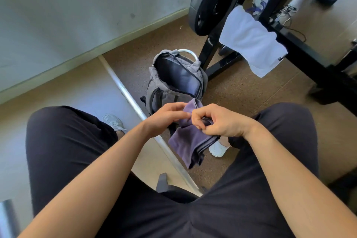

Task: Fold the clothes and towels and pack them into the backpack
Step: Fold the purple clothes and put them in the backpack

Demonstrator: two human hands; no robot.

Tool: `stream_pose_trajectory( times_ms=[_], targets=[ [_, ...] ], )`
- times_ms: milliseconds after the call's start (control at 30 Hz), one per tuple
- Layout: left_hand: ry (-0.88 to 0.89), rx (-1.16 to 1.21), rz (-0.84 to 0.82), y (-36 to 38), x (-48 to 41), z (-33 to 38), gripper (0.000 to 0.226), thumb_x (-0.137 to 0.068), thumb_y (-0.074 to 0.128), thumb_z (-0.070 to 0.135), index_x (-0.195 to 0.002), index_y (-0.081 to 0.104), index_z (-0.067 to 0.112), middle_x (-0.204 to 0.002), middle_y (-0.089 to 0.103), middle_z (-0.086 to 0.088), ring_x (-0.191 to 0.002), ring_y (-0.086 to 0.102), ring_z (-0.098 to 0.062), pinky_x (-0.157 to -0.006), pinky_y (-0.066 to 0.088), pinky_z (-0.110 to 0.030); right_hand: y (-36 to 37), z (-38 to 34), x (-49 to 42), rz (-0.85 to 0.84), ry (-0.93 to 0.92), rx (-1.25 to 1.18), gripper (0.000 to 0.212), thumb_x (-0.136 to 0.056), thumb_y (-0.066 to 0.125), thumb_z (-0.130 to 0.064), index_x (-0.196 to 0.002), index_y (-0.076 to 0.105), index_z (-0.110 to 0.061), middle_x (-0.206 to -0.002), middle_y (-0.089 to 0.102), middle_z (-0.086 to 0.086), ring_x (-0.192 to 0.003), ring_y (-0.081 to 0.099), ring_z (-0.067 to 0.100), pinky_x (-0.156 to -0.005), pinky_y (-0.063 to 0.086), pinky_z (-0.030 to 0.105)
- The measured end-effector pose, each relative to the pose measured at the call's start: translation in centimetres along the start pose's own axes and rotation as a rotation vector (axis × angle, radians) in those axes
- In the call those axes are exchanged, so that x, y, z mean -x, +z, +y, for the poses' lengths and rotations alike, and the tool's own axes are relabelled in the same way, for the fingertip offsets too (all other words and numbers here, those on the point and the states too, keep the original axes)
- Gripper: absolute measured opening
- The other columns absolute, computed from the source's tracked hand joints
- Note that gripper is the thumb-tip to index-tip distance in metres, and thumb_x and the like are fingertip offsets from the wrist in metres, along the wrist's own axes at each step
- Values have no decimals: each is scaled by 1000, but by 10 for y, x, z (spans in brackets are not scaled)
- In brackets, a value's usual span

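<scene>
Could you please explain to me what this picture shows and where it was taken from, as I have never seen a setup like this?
There is no machine here: a person wears one wide-angle camera on the head, so this single picture looks forward and down at their own arms and black-trousered legs. The left hand and right hand together hold a folded purple cloth between the knees; the right fingers curl round its edge, the left pinches it. Just beyond, on the brown floor, stands a grey fabric backpack, unzipped and open. A white towel hangs over a black metal weight rack, beside a black round weight plate.
</scene>
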State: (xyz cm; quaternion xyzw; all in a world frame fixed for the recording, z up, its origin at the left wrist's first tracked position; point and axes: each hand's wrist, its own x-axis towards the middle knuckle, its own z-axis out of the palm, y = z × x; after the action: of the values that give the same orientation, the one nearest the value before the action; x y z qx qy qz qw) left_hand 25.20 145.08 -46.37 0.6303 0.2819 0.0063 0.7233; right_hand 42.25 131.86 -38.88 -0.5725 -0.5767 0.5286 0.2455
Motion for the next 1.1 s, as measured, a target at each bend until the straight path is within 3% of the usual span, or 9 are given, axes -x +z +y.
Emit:
stream_pose_trajectory(
  times_ms=[67, 167, 267, 433, 567, 733, 833, 900, 1100],
  targets=[
    [54, 55, 70, -3, 3, 1, 11, -89, 75, 13, -99, 69, 8, -84, 67, 1, -79, 61, -10, -74, 46, -27, -2, 1, 2, 42, 6, -13, 31, -74, 53, 19, -81, 59, -11, -78, 47, 19, -69, 42, 35, -67, 35, 41],
    [129, 124, 164, -13, 12, 14, 34, -77, 79, 23, -95, 63, -1, -83, 63, -5, -78, 59, -14, -70, 46, -27, -9, 5, 5, 190, 1, -66, 45, -76, 59, 18, -104, 64, -17, -109, 58, 1, -99, 64, 18, -87, 52, 34],
    [165, 59, 126, -20, 25, 29, 54, -75, 75, 32, -110, 62, -7, -96, 64, -11, -92, 59, -21, -84, 45, -38, -13, 12, 3, 294, 23, -172, 61, -78, 64, 12, -123, 59, -28, -129, 51, 9, -103, 65, 38, -87, 56, 50],
    [161, 43, 11, -24, 43, 44, 32, -84, 67, 20, -108, 64, -2, -94, 71, -3, -88, 66, -15, -77, 52, -23, -14, 14, 1, 401, 17, -257, 69, -83, 67, 12, -139, 53, -27, -120, 57, 11, -104, 67, 33, -86, 59, 38],
    [128, 180, 113, -22, 47, 53, 36, -86, 67, 27, -112, 68, 2, -106, 68, -15, -101, 63, -26, -91, 47, -41, -12, 12, -3, 492, 4, -423, 52, -92, 65, 0, -139, 53, -16, -122, 67, 19, -114, 66, 28, -99, 52, 37],
    [122, 425, 246, -14, 48, 67, 27, -99, 57, 28, -98, 81, 16, -105, 78, -7, -96, 75, -19, -87, 59, -32, -7, 4, -5, 259, -22, -804, 66, -84, 69, -54, -135, 59, -14, -138, 63, 10, -132, 56, 25, -108, 46, 33],
    [97, 569, 289, -14, 47, 75, 38, -103, 48, 37, -116, 72, 11, -117, 77, -9, -109, 73, -20, -90, 59, -31, 4, 3, -7, 116, 53, -933, 76, -66, 78, -66, -128, 67, -25, -137, 65, 4, -130, 59, 20, -104, 51, 31],
    [64, 655, 317, -15, 47, 78, 45, -106, 45, 42, -126, 68, 10, -126, 73, -10, -119, 69, -21, -99, 55, -35, 10, 5, -13, 63, 92, -907, 87, -68, 82, -58, -139, 57, -13, -141, 61, 10, -133, 56, 23, -109, 47, 35],
    [22, 740, 526, -34, 39, 66, 49, -104, 50, 48, -131, 66, 10, -126, 74, -8, -119, 69, -21, -93, 55, -35, 18, 7, -22, 282, 197, -627, 25, -99, 60, -13, -122, 65, -4, -121, 73, 10, -108, 70, 15, -83, 54, 21]
  ],
)
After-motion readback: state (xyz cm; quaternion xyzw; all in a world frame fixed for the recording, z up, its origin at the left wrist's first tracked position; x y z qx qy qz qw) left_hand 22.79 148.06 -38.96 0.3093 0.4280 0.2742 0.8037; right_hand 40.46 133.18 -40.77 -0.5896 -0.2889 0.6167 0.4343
